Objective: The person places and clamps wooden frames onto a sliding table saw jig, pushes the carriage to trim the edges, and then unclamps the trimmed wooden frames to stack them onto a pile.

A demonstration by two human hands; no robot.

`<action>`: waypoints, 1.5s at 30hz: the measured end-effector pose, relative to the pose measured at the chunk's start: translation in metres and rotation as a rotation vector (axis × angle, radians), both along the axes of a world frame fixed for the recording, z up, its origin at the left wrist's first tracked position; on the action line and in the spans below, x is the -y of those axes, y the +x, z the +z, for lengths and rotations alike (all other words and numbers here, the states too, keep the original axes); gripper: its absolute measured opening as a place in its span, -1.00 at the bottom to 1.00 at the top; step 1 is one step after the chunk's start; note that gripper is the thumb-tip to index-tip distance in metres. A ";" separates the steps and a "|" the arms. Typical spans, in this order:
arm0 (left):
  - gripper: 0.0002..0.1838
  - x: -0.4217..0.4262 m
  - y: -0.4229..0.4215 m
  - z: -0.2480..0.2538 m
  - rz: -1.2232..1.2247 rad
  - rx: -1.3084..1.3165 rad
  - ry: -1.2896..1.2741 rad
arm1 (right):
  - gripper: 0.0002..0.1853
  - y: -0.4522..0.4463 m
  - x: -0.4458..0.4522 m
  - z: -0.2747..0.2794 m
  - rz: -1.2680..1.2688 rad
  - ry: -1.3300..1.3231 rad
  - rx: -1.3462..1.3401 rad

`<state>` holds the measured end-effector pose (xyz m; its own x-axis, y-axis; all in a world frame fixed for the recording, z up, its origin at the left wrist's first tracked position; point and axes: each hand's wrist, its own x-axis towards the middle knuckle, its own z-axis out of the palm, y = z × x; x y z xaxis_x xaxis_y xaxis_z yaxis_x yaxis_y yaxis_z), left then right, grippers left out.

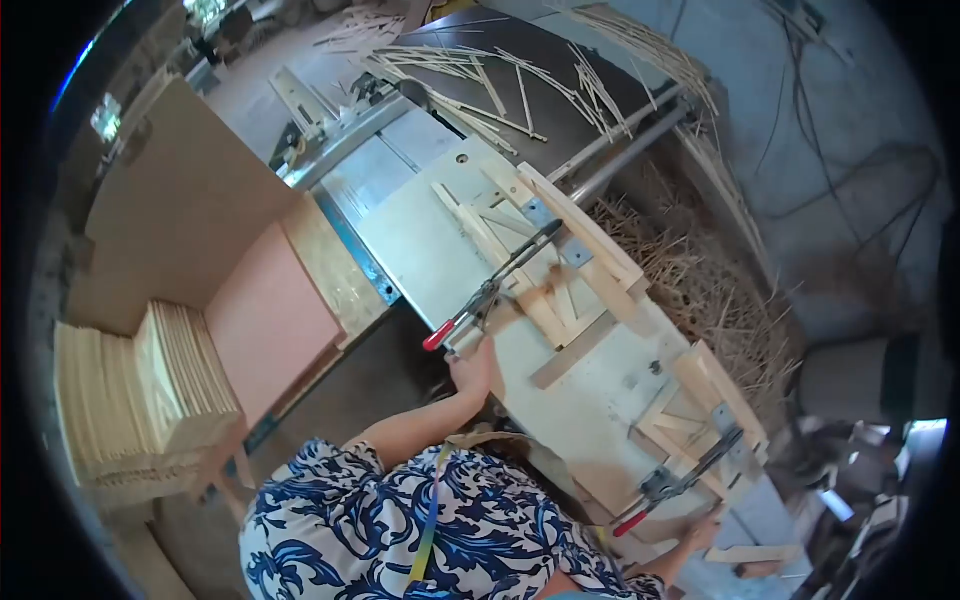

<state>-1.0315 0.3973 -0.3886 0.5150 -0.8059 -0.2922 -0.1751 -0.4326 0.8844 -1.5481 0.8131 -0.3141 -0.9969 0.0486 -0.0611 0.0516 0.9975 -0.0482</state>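
Observation:
My left hand [474, 368] is at the near edge of the pale board [415, 240], just below a toggle clamp with a red handle [438, 335]; its fingers are partly hidden there. My right hand [703, 530] lies by the board's lower right end, near a second red-handled clamp [630, 522]; its fingers are too small to read. Both clamps reach over wooden strips and blocks fixed on the board. A flat wooden strip [575, 350] lies across the board between the two clamp groups.
Stacked thin wooden pieces [150, 390] and a pink board [270, 320] stand at the left. Thin offcuts lie on a dark table [550, 100] at the top and heap up [700, 270] beyond the board. A grey bin [855, 380] stands at the right.

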 end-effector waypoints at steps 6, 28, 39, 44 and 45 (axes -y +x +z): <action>-0.26 0.012 -0.021 0.030 0.085 0.052 -0.010 | 0.23 -0.008 0.027 0.001 -0.081 -0.032 0.011; -0.04 0.003 -0.031 -0.022 0.156 0.343 -0.204 | 0.01 -0.042 0.024 -0.140 0.230 -0.170 0.142; -0.09 -0.038 -0.051 -0.062 0.065 0.378 -0.050 | -0.18 -0.117 -0.024 -0.154 0.780 -0.190 0.318; -0.45 -0.237 -0.182 -0.105 -0.181 0.031 -0.126 | -0.18 -0.151 -0.045 -0.160 0.969 -0.227 0.421; -0.44 -0.292 -0.223 -0.129 -0.224 -0.132 -0.154 | -0.20 -0.158 -0.052 -0.157 1.011 -0.272 0.438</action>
